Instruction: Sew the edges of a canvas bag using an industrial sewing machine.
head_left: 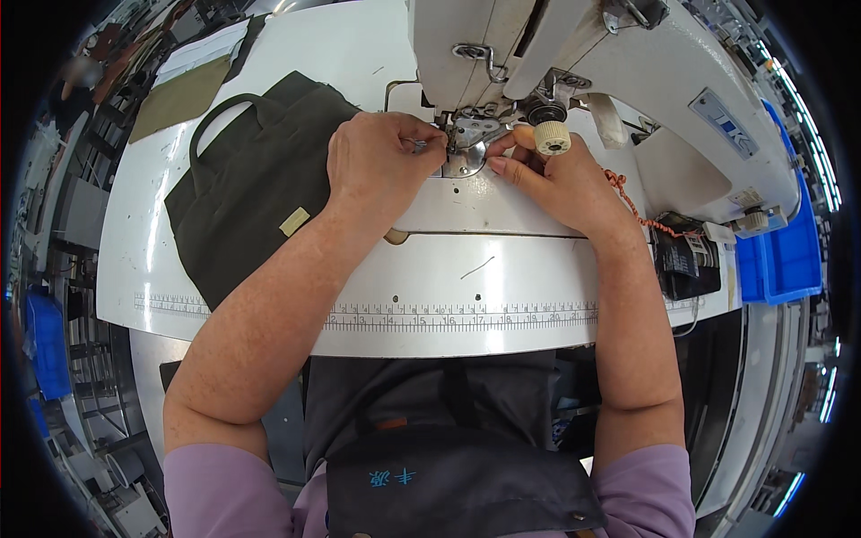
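Note:
Both my hands are at the needle area of a white sewing machine [628, 45]. On the left of the presser foot [468, 134], my left hand [372, 166] is closed in a pinch, with a small silvery bit showing between the fingers. My right hand [565, 184] reaches in from the other side, its thumb and forefinger pinched close to the metal plate at the foot. What it holds, if anything, is hidden. A dark green fabric bag [256, 170] with a loop handle and a small tan label lies beside my left forearm, partly covered by it.
The white table [529, 269] carries a printed ruler strip [430, 316] along its front edge. Olive and white fabric pieces [184, 85] lie at the back left. To the right are an orange coiled cord [628, 195], a black box [686, 264] and a blue bin [780, 260].

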`<action>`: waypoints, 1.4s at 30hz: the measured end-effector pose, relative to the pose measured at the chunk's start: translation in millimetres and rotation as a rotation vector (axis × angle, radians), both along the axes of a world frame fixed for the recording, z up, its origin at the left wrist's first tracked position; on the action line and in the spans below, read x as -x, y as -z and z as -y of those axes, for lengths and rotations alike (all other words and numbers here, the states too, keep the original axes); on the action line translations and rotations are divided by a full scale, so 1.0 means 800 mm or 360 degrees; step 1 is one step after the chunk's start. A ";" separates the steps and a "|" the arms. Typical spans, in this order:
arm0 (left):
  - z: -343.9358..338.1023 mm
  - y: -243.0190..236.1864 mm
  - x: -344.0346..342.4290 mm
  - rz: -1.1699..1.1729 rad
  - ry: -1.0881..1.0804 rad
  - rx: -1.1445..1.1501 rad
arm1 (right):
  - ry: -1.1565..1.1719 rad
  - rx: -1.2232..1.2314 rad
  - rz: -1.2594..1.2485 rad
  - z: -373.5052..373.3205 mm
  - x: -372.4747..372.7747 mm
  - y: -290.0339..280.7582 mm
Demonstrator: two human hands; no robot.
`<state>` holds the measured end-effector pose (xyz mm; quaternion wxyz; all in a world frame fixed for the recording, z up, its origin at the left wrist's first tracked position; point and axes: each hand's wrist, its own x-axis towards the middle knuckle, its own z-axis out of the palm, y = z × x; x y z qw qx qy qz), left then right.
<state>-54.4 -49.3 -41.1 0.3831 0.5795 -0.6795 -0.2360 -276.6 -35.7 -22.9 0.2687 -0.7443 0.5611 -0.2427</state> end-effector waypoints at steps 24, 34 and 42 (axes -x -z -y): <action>-0.001 0.002 0.001 0.0105 -0.0010 0.0101 | -0.0056 0.0051 0.0009 0.000 0.001 0.002; -0.002 -0.005 0.003 0.0194 -0.0050 0.0023 | -0.0097 0.0100 0.0001 0.003 0.005 0.005; 0.000 0.002 0.003 0.0157 -0.0012 0.0163 | -0.0104 0.0137 -0.0034 0.001 0.005 0.004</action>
